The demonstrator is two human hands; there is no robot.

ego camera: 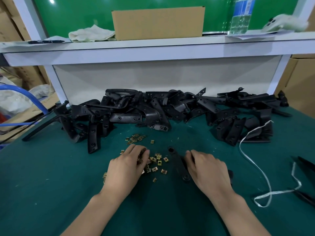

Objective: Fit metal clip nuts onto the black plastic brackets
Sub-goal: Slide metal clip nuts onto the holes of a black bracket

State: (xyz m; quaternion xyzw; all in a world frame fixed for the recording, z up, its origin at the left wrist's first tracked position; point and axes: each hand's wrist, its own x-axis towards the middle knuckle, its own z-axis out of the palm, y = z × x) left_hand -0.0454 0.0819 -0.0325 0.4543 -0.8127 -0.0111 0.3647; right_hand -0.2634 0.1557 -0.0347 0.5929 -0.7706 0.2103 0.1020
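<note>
While the left hand [127,166] sits knuckles-up over the scatter of brass-coloured clips [159,161] on the green mat [51,176], the right hand [207,167] is down on a single black bracket [177,163] just beside them. The right-hand fingers are curled over the bracket's long edge, gripping it. The bracket lies flat on the mat, one rounded end pointing away, the other toward the person.

Over on the left, the fingers are bent down into the clips, tips buried among them. Whether one is actually pinched I cannot tell, because the fingertips hide it. More clips lie loose around that hand, a few by the wrist. A smaller cluster [135,137] sits farther out, near the big pile of brackets [153,108] heaped along the back of the mat.

To the right, a white cord [262,178] loops across the mat, well apart from the hands. Up on the shelf [153,44] there's a cardboard box [158,23], a crumpled cloth [92,34] touching its left side, and a water bottle [242,16] at right.
</note>
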